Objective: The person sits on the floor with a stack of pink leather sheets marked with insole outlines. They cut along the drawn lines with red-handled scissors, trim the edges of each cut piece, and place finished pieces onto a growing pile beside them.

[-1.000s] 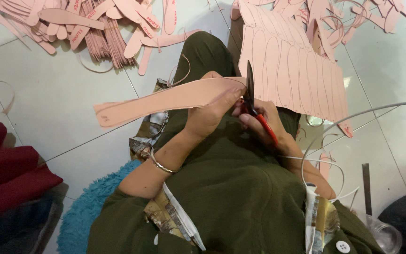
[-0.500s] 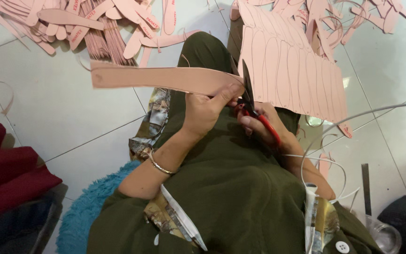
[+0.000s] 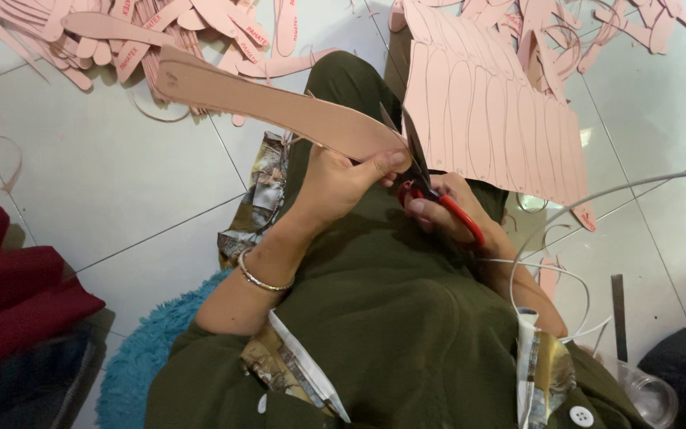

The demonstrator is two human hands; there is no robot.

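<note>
A person sat on the floor (image 3: 105, 175), hands at centre. The left hand (image 3: 343, 183) held a strip (image 3: 279, 107) reaching toward ten o'clock. Scissors (image 3: 430, 191) lay in the right hand (image 3: 446, 210). A sheet (image 3: 494, 119) lay at one o'clock, a pile (image 3: 121, 40) at eleven.

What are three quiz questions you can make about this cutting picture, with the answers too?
1. True or false: the left hand holds the long pink insole-shaped piece.
2. Which tool is in the right hand? A) a knife B) red-handled scissors C) a pen
3. Fill in: the pink sheet marked with insole outlines lies over the person's ____.

Key:
1. True
2. B
3. lap
</note>
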